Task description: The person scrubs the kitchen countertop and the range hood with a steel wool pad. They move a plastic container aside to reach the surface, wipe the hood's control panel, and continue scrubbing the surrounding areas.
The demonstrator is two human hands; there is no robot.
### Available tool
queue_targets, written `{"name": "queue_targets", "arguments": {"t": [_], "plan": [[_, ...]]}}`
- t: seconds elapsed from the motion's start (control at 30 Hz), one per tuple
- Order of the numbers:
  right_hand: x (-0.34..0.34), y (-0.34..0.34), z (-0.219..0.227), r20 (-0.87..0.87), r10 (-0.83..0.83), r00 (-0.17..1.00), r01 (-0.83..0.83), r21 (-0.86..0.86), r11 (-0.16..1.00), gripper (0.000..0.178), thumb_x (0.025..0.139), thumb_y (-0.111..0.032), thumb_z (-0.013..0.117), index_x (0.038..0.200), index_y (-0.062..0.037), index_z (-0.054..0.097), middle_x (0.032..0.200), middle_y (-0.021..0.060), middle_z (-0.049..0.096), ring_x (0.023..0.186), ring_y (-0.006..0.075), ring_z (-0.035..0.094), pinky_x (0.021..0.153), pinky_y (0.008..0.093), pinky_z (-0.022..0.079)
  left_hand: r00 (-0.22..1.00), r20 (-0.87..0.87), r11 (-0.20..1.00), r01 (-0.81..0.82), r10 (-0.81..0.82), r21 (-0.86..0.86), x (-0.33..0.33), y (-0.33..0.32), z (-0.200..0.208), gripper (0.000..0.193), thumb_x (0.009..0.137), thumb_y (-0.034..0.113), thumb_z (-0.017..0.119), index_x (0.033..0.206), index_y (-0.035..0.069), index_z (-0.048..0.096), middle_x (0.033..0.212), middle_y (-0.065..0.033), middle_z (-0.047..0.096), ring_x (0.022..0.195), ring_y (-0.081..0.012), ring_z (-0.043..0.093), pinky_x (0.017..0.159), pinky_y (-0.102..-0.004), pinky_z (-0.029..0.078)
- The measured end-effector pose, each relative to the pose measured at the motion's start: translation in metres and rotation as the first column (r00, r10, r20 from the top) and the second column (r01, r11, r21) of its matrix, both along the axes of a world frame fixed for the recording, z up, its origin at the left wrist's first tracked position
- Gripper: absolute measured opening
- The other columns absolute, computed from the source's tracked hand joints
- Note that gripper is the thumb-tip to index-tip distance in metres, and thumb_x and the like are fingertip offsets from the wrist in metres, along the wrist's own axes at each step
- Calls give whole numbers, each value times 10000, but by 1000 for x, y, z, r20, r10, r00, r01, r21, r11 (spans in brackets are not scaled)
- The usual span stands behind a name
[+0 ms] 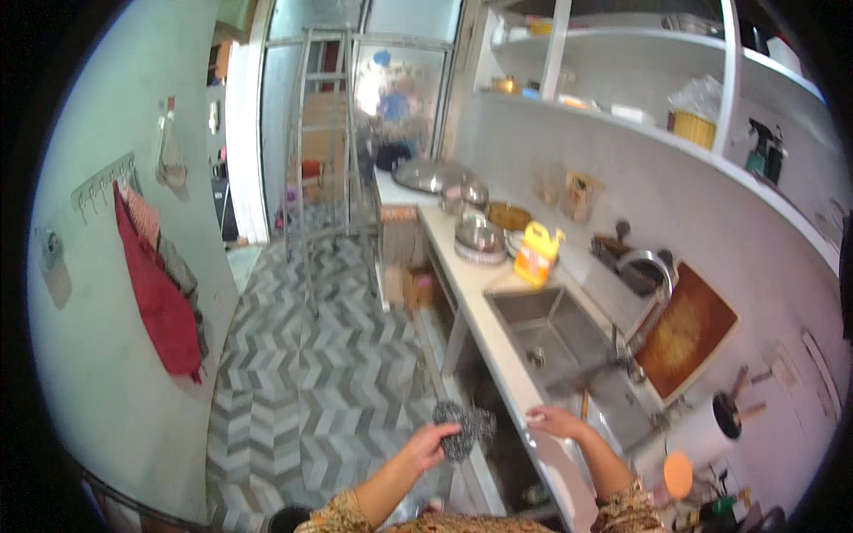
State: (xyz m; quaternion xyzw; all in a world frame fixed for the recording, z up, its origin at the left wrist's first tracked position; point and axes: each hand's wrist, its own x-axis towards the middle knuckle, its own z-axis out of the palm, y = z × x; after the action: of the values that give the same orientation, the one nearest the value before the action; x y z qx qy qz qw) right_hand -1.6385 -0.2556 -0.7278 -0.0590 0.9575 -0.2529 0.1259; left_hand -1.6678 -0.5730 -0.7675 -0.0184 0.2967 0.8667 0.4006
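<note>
My left hand [430, 446] is closed round the edge of a crumpled, dark grey speckled scouring pad [466, 430], held over the floor in front of the counter. To the right, my right hand [556, 422] has its fingers stretched out over the front edge of the counter [511, 373], with nothing in it. I cannot tell whether it touches the surface. Just beyond it is the steel sink [555, 329], with a tap [633, 364] at its right side. A yellow jug-shaped bottle [537, 256] stands upright behind the sink.
Steel pots [480, 235] and a large lid [432, 175] occupy the far counter. A brown-stained board [686, 333] leans on the right wall, near a white utensil holder [702, 431]. A stepladder [324, 151] stands ahead. Red cloth [160, 293] hangs at left.
</note>
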Motion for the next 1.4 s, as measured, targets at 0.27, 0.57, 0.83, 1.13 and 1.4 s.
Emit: {"name": "queue_targets", "arguments": {"t": [0.27, 0.57, 0.83, 1.13, 1.4], "plan": [[-203, 47, 59, -101, -172, 980, 162, -100, 982, 388, 814, -331, 611, 1102, -73, 577, 1058, 144, 606, 952, 287, 590, 839, 360, 458, 1000, 1, 1000, 7, -7, 29, -218, 79, 11, 229, 848, 42, 541, 1071, -9, 548, 1032, -131, 619, 928, -246, 620, 844, -382, 511], [-401, 142, 105, -471, -487, 736, 498, -113, 860, 421, 848, -348, 564, 1122, -30, 536, 1097, 203, 564, 1018, 312, 553, 867, 393, 438, 932, 122, 940, 333, -341, 80, -443, 251, -8, 273, 872, 110, 512, 1131, 24, 514, 1074, -129, 607, 959, -256, 602, 855, -407, 492], [-546, 236, 119, -545, -544, 638, 698, 111, 708, 512, 874, -471, 476, 1161, -49, 519, 1135, 223, 545, 1081, 371, 496, 898, 410, 413, 855, 114, 858, 487, -506, 162, -517, 393, -3, 262, 890, 124, 508, 1147, 74, 497, 1088, -101, 597, 991, -252, 585, 849, -423, 481], [-622, 251, 127, -7, -711, 704, 571, 600, 560, 569, 889, -562, 358, 849, -85, 663, 680, 75, 652, 633, 210, 643, 703, 379, 496, 841, 264, 879, 423, -471, 220, -535, 458, 38, 372, 911, 209, 528, 1248, 203, 368, 1190, -27, 506, 1056, -187, 516, 854, -383, 441], [-612, 251, 127, -156, -733, 662, 704, 465, 536, 676, 889, -614, 206, 1059, -109, 623, 1058, 153, 615, 1003, 282, 575, 847, 390, 432, 884, 247, 897, 315, -397, 311, -542, 453, 44, 316, 926, 164, 494, 1225, 196, 396, 1213, -25, 493, 1099, -184, 492, 931, -388, 407]]}}
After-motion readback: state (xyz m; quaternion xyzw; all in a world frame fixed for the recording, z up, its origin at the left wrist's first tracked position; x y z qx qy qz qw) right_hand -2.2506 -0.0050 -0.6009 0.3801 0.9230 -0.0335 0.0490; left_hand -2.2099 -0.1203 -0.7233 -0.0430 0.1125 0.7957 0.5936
